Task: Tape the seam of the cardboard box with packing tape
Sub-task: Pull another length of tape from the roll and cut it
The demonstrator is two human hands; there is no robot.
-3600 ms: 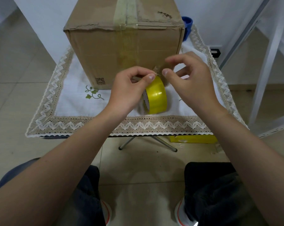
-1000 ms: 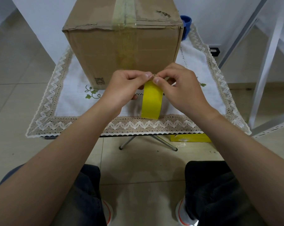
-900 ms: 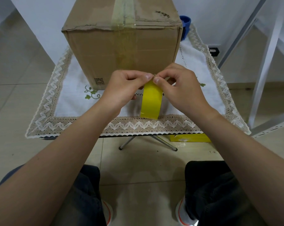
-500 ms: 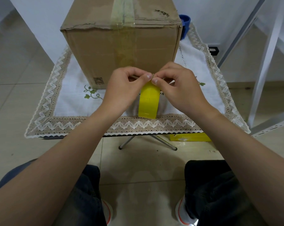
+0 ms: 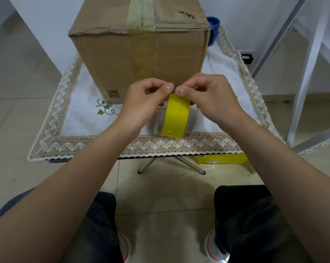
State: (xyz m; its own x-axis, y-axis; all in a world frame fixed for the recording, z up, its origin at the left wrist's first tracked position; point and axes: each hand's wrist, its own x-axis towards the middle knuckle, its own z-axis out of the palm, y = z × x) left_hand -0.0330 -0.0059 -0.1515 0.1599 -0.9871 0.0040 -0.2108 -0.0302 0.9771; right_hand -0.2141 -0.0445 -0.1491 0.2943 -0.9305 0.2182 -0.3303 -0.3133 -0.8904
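A brown cardboard box (image 5: 111, 59) stands on a small table, with a strip of clear tape (image 5: 141, 19) running along its top seam and down its front face. In front of the box a yellow roll of packing tape (image 5: 176, 115) stands on edge above the cloth. My left hand (image 5: 145, 99) and my right hand (image 5: 211, 95) both pinch at the top of the roll, thumbs nearly touching. The tape's loose end is hidden under my fingertips.
A white cloth with a lace border (image 5: 160, 145) covers the table. A blue object (image 5: 213, 25) sits behind the box's right corner. A yellow box (image 5: 223, 159) lies on the floor under the table. White metal frame bars (image 5: 308, 63) stand at the right.
Over the frames the roll turned from angled to edge-on to me, and both hands closed in on its top. In the last second the hands barely moved.
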